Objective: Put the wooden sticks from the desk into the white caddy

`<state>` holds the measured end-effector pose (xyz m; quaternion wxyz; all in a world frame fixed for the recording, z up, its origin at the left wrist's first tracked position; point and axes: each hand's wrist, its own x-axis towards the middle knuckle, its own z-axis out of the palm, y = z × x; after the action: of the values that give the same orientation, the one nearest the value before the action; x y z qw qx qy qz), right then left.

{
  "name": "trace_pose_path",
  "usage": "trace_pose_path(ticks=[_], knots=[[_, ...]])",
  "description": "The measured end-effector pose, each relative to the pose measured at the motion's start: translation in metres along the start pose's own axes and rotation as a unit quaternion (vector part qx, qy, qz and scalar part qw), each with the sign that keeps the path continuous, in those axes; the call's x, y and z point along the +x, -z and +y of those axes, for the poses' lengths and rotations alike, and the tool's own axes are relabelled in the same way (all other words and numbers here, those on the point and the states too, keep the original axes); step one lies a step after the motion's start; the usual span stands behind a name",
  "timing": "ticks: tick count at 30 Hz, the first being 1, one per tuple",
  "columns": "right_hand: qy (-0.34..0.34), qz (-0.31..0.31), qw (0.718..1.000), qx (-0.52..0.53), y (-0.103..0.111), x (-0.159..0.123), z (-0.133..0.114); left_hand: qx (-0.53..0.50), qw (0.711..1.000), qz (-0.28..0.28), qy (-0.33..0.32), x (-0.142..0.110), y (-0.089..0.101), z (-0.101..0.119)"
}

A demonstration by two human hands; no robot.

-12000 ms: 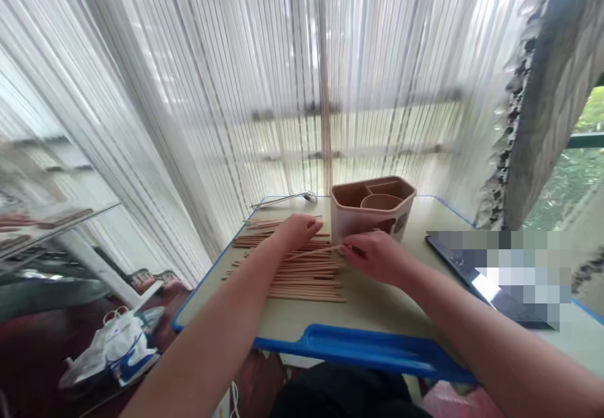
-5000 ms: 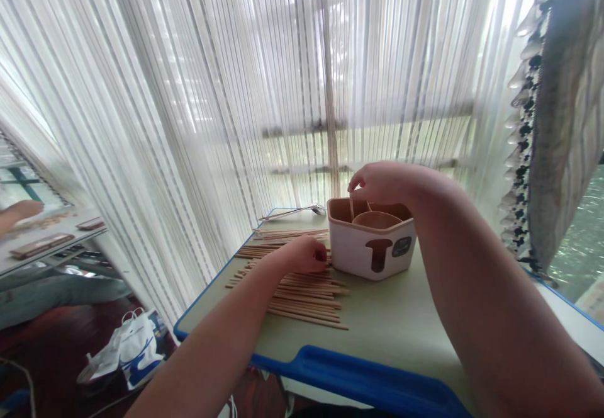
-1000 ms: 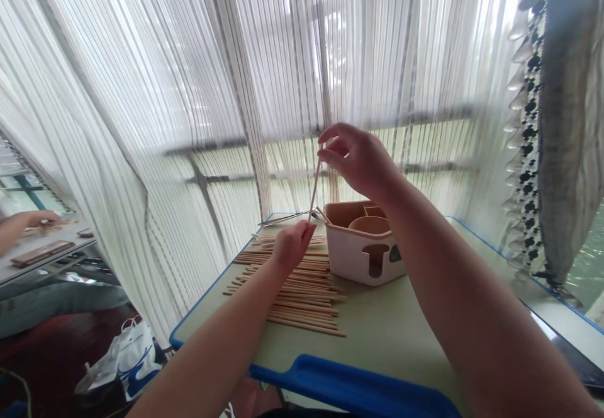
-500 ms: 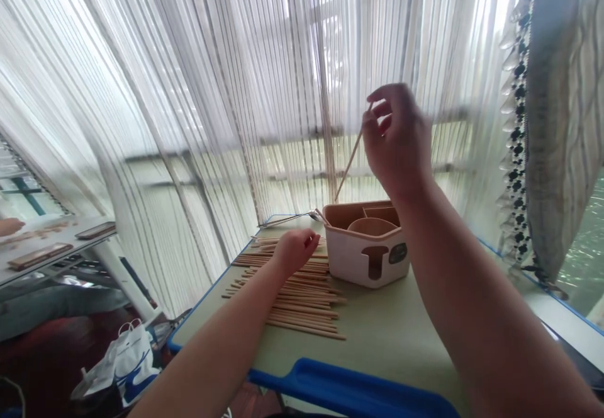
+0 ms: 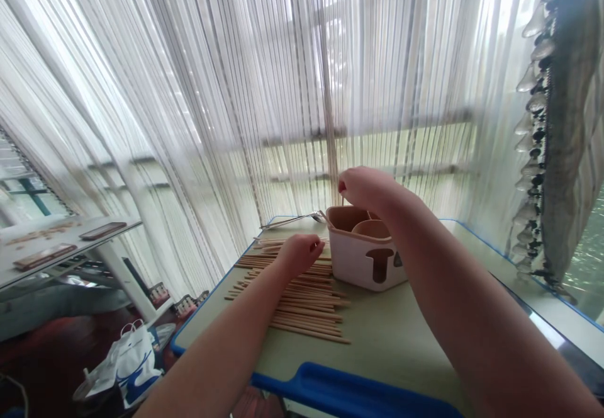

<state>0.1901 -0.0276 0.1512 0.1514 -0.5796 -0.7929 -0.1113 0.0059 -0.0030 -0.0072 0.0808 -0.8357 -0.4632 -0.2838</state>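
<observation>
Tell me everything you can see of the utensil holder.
The utensil holder stands upright on the table, beside the chopsticks. It looks plastic: whitish outside, tan-brown rim and inside, with dividers, one curved, and a T-shaped brown front patch. A stick end seems to jut past its left rim. The right hand is above it with a chopstick; that arm hides its right side.

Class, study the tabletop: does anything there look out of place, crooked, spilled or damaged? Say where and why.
Nothing appears spilled or damaged. The wooden sticks left of the holder have uneven ends, some jutting past others, which looks untidy. The shiny spoon lying beyond them seems the odd one out.
</observation>
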Motion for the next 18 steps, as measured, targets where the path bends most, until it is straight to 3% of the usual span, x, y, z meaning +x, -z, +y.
trace_pose_path(ticks=[3,7,13,18], knots=[[-0.01,0.095,0.995,0.02,0.01,-0.006,0.0,0.005,1.0,-0.006,0.005,0.001,0.002,0.001],[-0.004,0.237,0.967,0.095,0.025,-0.017,0.007,0.015,1.0,-0.003,0.003,0.001,0.003,0.002],[-0.028,0.318,0.937,0.142,0.038,-0.027,0.014,0.021,1.0,-0.011,0.016,-0.001,0.003,0.001],[-0.072,0.451,0.879,0.137,0.042,-0.03,0.02,0.027,1.0,-0.01,0.013,0.0,0.003,0.0]])
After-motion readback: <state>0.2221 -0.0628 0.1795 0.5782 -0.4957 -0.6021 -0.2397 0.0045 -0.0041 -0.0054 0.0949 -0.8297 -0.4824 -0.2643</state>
